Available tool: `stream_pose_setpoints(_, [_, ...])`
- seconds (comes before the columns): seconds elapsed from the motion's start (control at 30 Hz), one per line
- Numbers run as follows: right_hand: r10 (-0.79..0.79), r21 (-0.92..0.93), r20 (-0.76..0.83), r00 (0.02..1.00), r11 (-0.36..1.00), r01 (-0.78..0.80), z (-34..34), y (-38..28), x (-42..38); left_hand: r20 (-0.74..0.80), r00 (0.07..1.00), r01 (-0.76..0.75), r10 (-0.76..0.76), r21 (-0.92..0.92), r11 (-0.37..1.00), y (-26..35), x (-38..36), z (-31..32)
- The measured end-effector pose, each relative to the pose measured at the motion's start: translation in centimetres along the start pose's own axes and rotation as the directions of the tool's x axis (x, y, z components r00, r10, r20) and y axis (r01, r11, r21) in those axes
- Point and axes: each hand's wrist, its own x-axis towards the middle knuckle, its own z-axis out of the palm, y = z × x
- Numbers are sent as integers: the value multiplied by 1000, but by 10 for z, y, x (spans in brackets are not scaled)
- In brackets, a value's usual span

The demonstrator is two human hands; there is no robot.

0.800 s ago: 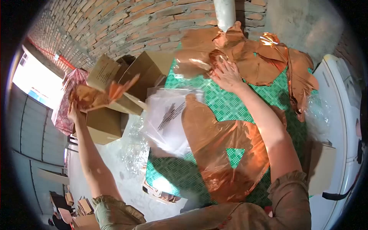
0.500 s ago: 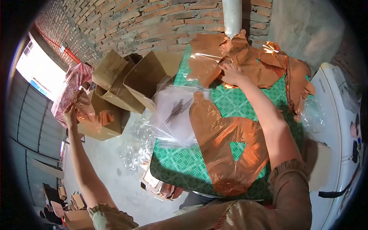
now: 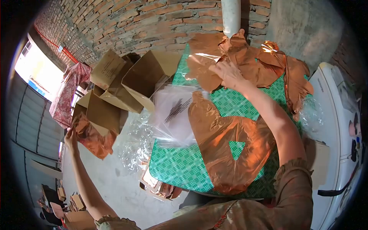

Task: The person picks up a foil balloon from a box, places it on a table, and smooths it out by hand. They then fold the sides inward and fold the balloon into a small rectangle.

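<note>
Low on the left, my left hand (image 3: 70, 138) is closed with its fingertips at the edge of a crumpled copper foil balloon (image 3: 97, 142), which hangs over the front of an open cardboard box (image 3: 102, 112). My right hand (image 3: 229, 76) has its fingers bent on a heap of flat copper foil balloons (image 3: 264, 63) at the far side of the table, pinching the sheet under them; the fingertips are partly hidden. Nearer me lies another flat foil balloon (image 3: 214, 143), shaped like a figure 4 with a triangular hole. Beside it is a stack of clear plastic bags (image 3: 174, 122).
A green checked cloth (image 3: 178, 166) covers the table. More open cardboard boxes (image 3: 143, 78) stand to its left, near a patterned red cloth (image 3: 65, 97). Crinkled clear plastic (image 3: 134, 147) lies by the table's left edge. A white appliance (image 3: 329, 153) stands on the right.
My left hand has moved down, lowering the foil balloon from above the box to its front. My right hand has shifted slightly left on the heap.
</note>
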Motion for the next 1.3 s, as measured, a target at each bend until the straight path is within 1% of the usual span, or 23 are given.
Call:
stream_pose_setpoints(0.03, [-88,-23,-39,995,996,87,2,-1,-3,23,1000,19,-20,40,999,2,-11,-9])
stream_pose_setpoints(0.13, [-65,128,-1,998,990,64,29,6,-6,72,997,35,-36,18,999,-4,-49,-28])
stream_pose_setpoints(0.2, [0,158,-14,1000,987,2,26,3,-4,47,997,40,-55,285,958,-8,-72,-48])
stream_pose_setpoints(0.27, [93,200,-80,992,977,-76,20,-2,4,-7,997,70,-70,194,978,-40,-93,-71])
stream_pose_setpoints(0.3, [154,228,-137,978,966,-120,17,-4,9,-11,998,68,-68,261,963,-49,-106,-84])
stream_pose_setpoints(0.33, [216,259,-191,958,952,-163,14,-5,15,-24,984,169,-174,399,901,-51,-116,-97])
stream_pose_setpoints(0.43, [515,629,-42,856,679,-378,-10,7,44,-72,974,226,-216,418,880,-19,-181,-109])
stream_pose_setpoints(0.5, [680,741,255,688,320,-590,-37,19,76,-88,970,242,-226,402,883,-43,-213,-147])
stream_pose_setpoints(0.53, [708,765,180,683,336,-550,-20,43,95,-114,980,198,-164,437,877,-62,-223,-164])
stream_pose_setpoints(0.57, [734,785,105,671,353,-510,6,71,115,-151,963,261,-224,311,914,-52,-241,-162])
stream_pose_setpoints(0.67, [840,900,142,524,112,-422,24,102,165,-167,918,396,-361,310,864,-27,-269,-170])
stream_pose_setpoints(0.7, [801,939,165,576,50,-339,18,95,157,-152,909,418,-389,312,853,-29,-276,-177])
stream_pose_setpoints(0.77, [708,981,181,683,-85,-172,-7,65,132,-173,927,374,-334,337,864,-42,-282,-179])
stream_pose_setpoints(0.8, [571,980,197,797,-137,-145,-4,63,122,-184,933,357,-311,348,867,-51,-285,-177])
stream_pose_setpoints(0.9, [349,972,230,908,-123,-198,3,70,83,-151,940,340,-305,370,865,-62,-279,-159])
stream_pose_setpoints(0.93, [376,937,343,861,-199,-286,5,73,69,-100,944,330,-314,282,901,-60,-276,-145])
stream_pose_setpoints(1.03, [289,831,411,865,272,-485,5,74,35,34,924,357,-381,280,891,-67,-240,-113])
stream_pose_setpoints(1.07, [279,811,390,877,347,-471,0,71,23,51,956,262,-289,292,920,-58,-230,-95])
stream_pose_setpoints(1.13, [244,760,352,904,489,-428,-11,61,6,104,987,92,-126,278,956,-26,-202,-51])
stream_pose_setpoints(1.17, [239,749,350,906,510,-424,-22,54,0,86,996,26,-33,87,996,-48,-180,-35])
stream_pose_setpoints(1.2, [230,739,352,907,527,-420,-36,43,-5,227,970,23,-85,262,965,-21,-155,-28])
stream_pose_setpoints(1.23, [214,733,352,911,542,-411,-47,31,-8,231,972,11,-51,171,985,17,-148,-1])
stream_pose_setpoints(1.3, [148,706,325,934,620,-343,-64,13,-13,276,949,-167,154,24,986,78,-125,41])
